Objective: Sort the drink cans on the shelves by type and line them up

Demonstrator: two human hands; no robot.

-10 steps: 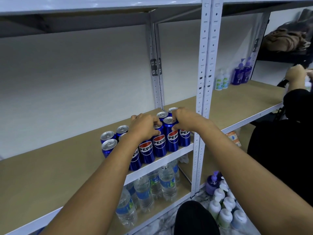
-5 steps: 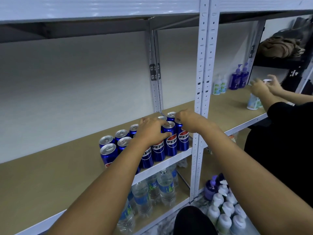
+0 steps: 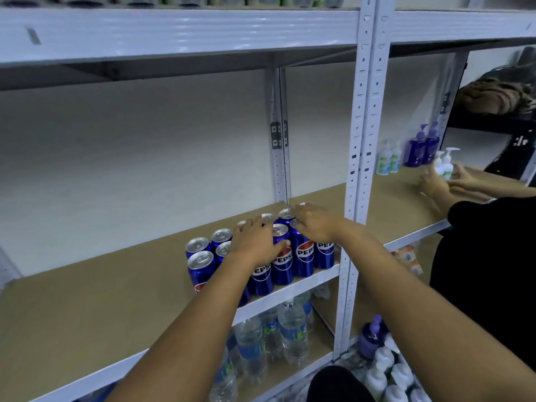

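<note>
Much of a cluster of blue Pepsi cans (image 3: 303,253) is hidden beneath two forearms reaching in from six o'clock; several can bodies and logos are cut off by the wrists. The left hand (image 3: 255,242) lies over the can tops with its thumb curled against the side of one front-row can (image 3: 281,256), fingers bent around it. The right hand (image 3: 314,226) arches over the tops of the cans at the cluster's three o'clock end, fingertips curled down onto them; whether it actually grips one cannot be told. The cans stand upright in rows on a tan board shelf (image 3: 87,300) with a white metal edge, tight against the perforated white upright post (image 3: 358,169). Their lids are silver with pull tabs.

At the frame's twelve o'clock, the bottoms of dark and green containers on the upper shelf are cropped off. On the lower shelf stand clear plastic water bottles (image 3: 291,332) with blue labels. At three o'clock, another person's hands (image 3: 443,181), blurred, hold a white pump bottle (image 3: 445,165); purple pump bottles (image 3: 422,146) stand behind.
</note>
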